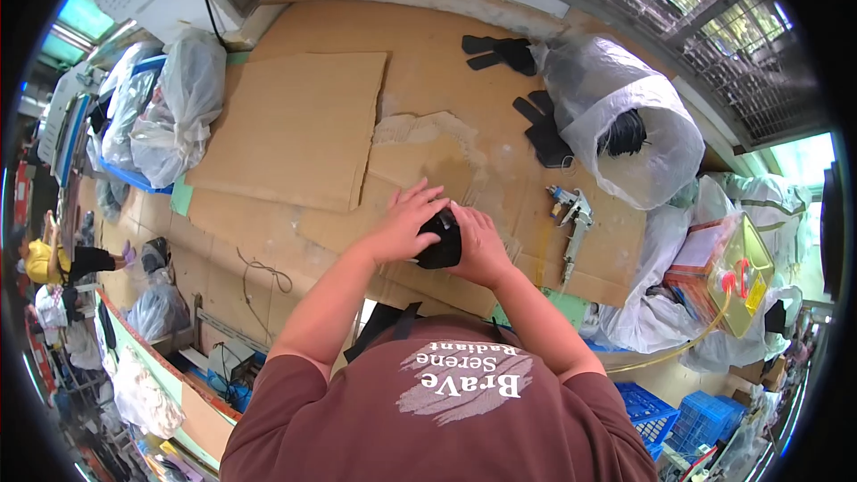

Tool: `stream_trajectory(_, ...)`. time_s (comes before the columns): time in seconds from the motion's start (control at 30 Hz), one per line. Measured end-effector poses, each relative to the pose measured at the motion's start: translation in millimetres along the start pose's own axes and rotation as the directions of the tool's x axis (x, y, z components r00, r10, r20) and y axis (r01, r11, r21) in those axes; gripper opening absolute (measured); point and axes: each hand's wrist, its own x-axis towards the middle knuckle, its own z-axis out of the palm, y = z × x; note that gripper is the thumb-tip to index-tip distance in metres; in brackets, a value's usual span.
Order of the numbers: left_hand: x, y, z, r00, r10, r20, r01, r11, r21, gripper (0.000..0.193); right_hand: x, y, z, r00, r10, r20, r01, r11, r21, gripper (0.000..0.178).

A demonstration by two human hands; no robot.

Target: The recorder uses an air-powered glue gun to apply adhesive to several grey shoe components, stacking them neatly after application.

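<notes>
Both hands meet over a small black piece (441, 243) at the middle of the cardboard-covered table (295, 125). My left hand (406, 223) presses down on its left side with the fingers spread. From the right, my right hand (480, 245) wraps around the same piece. Most of the black piece is hidden under the two hands.
More flat black pieces (500, 51) lie at the far side, some (544, 129) beside a big clear plastic bag (625, 125). A spray gun (574, 214) lies to the right of my hands. Filled plastic bags (174, 107) sit at the left. Blue crates (687, 419) stand lower right. Another person (54, 259) is far left.
</notes>
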Motion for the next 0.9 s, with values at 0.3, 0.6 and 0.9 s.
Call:
stream_trajectory(0.3,16.3,-23.4,-8.3,0.982,0.007,0.191,0.125,0.737,-0.665,0.035,-6.6,0.2,3.9,0.997,0.067,-0.038,-0.069,0.996,-0.050,0.099)
stream_trajectory(0.6,0.6,-70.1,13.8,0.954,-0.150,0.259,0.299,0.406,-0.864,0.026,-17.5,3.9,4.7,0.996,0.086,0.014,-0.087,0.991,0.101,0.100)
stream_trajectory(0.9,1.3,-72.6,59.6,0.988,-0.113,0.103,0.080,-0.188,-0.979,0.025,-16.3,14.0,10.3,0.995,-0.032,-0.094,0.037,0.998,0.058,0.106)
